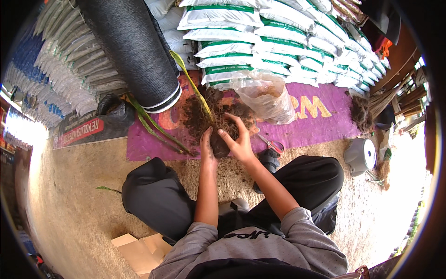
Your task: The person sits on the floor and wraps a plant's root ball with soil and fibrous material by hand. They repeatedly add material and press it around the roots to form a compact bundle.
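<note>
Between my knees, both hands cup a soil-covered root ball (219, 145) low over the purple printed mat (309, 132). My left hand (207, 145) presses its left side with the fingers held together. My right hand (239, 141) curls round the right side, thumb on the front and fingers reaching over the top. A long yellow-green plant leaf (200, 96) rises from the roots and leans to the far left. Loose dark soil (193, 111) and tangled roots lie just beyond my hands. The underside of the root ball is hidden.
Left lie long green leaves (153, 124) and a black plastic bag (114, 110). Right are red-handled scissors (273, 145) and a clear plastic bag (269, 100). A dark roll (132, 51) and stacked sacks (227, 49) stand behind. A grey container (358, 157) sits far right, cardboard (141, 253) near left.
</note>
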Action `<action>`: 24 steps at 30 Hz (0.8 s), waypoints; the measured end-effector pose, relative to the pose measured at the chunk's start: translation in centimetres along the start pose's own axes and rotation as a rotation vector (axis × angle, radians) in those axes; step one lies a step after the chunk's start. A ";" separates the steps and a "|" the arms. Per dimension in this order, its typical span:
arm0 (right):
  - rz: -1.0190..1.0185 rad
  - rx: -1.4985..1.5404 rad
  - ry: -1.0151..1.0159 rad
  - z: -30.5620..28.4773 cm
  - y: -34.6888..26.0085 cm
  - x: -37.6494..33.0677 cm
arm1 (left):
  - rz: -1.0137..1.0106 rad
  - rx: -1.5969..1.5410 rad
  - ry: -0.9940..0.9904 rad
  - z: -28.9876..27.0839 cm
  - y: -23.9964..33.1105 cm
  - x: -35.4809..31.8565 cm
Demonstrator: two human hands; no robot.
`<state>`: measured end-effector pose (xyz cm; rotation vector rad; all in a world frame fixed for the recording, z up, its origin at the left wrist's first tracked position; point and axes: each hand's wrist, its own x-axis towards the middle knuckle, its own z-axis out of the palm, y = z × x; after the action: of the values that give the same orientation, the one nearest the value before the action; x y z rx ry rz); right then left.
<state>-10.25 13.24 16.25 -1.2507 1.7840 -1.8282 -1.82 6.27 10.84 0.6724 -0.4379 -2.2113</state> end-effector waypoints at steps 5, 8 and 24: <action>0.109 0.161 0.040 -1.0 1.0 0.6 | -0.022 -0.015 0.032 1.2 0.7 -0.9; 0.149 0.260 0.006 -1.1 0.9 0.8 | -0.005 -0.006 0.016 1.2 0.7 -0.9; -0.145 -0.182 -0.203 0.6 -0.9 -1.4 | -0.082 -0.121 -0.231 0.5 0.0 -2.0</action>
<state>-8.69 14.01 16.51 -1.6105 1.8198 -1.5708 -1.03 7.84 11.89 0.3783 -0.3942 -2.3831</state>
